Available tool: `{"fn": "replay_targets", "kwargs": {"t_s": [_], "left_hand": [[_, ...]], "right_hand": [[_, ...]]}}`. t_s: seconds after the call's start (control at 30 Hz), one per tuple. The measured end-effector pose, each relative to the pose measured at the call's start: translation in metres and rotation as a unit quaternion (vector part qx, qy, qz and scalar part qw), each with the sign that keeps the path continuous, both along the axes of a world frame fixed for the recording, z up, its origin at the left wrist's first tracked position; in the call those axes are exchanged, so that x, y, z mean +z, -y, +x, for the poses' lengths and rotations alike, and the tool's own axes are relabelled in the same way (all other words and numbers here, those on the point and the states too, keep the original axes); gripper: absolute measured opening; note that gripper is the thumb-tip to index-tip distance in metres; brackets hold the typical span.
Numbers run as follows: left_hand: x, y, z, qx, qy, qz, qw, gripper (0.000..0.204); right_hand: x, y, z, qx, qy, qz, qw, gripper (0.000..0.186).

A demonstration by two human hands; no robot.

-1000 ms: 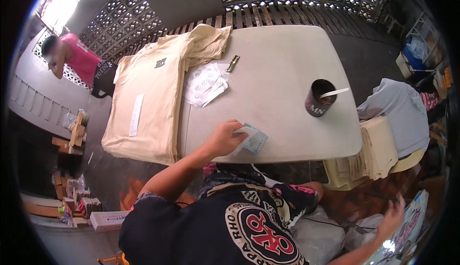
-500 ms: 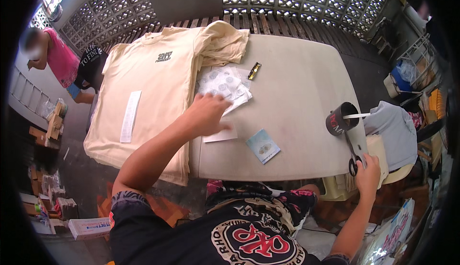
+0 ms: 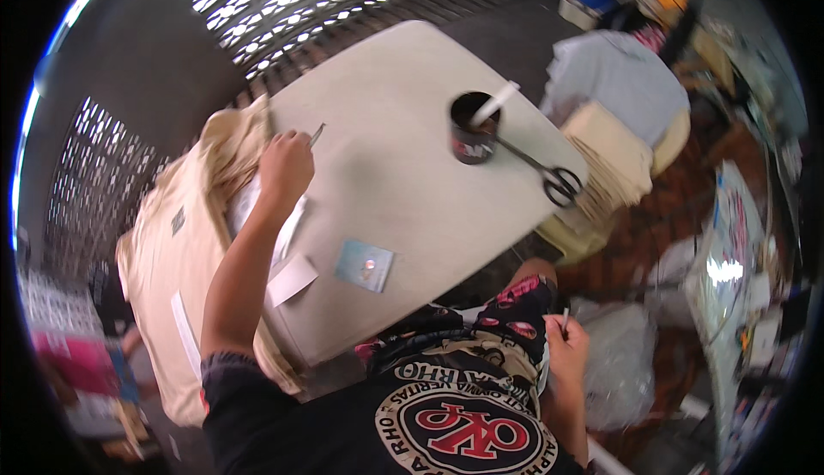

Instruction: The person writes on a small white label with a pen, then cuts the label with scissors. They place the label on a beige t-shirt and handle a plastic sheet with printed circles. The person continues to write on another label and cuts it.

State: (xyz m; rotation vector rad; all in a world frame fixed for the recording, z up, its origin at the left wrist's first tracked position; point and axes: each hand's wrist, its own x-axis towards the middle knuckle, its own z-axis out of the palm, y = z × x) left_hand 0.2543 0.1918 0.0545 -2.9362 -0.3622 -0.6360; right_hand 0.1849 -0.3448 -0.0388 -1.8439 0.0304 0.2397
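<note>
My left hand (image 3: 288, 162) is closed on a small slim object (image 3: 318, 133) over the table (image 3: 399, 217), beside a beige folded T-shirt stack (image 3: 159, 260) and white papers (image 3: 292, 281). My right hand (image 3: 566, 344) is by my thigh below the table edge, closed on a small pale, narrow thing (image 3: 566, 317). A blue printed card (image 3: 364, 263) lies on the near part of the table. A dark mug (image 3: 472, 149) holding a white stick stands to the right, with black-handled scissors (image 3: 560, 185) lying beside it.
A chair bears grey cloth (image 3: 614, 80) and folded beige cloths (image 3: 605, 149) at the right. Plastic bags (image 3: 614, 372) lie below. Wooden slats and breeze-block walls stand behind the table. A person in pink (image 3: 77, 359) is blurred at the left edge.
The view has swung rightward. My left hand has moved to the small item by the papers and taken hold of it. My right hand has left the scissors and dropped toward my thigh.
</note>
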Motion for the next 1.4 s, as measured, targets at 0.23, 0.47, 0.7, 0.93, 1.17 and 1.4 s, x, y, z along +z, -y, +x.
{"fn": "replay_targets", "kwargs": {"t_s": [0.23, 0.47, 0.7, 0.93, 1.17, 1.4], "left_hand": [[0.037, 0.251, -0.040, -0.313, -0.351, -0.406, 0.784, 0.011], [0.026, 0.253, -0.066, -0.379, -0.340, -0.398, 0.763, 0.014], [0.060, 0.188, -0.135, -0.338, -0.051, -0.486, 0.805, 0.013], [0.175, 0.008, -0.462, 0.011, 0.385, -0.201, 0.901, 0.020], [0.269, 0.089, -0.650, 0.085, 0.728, -0.202, 0.650, 0.007], [0.302, 0.167, -0.777, 0.043, 0.755, -0.090, 0.648, 0.016]], "right_hand": [[0.022, -0.033, -0.009, 0.112, -0.024, 0.295, 0.949, 0.059], [0.016, -0.061, -0.012, 0.125, -0.004, 0.239, 0.963, 0.006], [0.017, -0.124, 0.000, 0.178, -0.116, 0.261, 0.942, 0.039], [0.121, -0.222, -0.142, 0.487, -0.043, 0.124, 0.863, 0.022], [0.148, -0.247, -0.136, 0.664, -0.026, 0.106, 0.739, 0.017], [0.135, -0.253, -0.138, 0.715, -0.078, 0.105, 0.687, 0.016]]}}
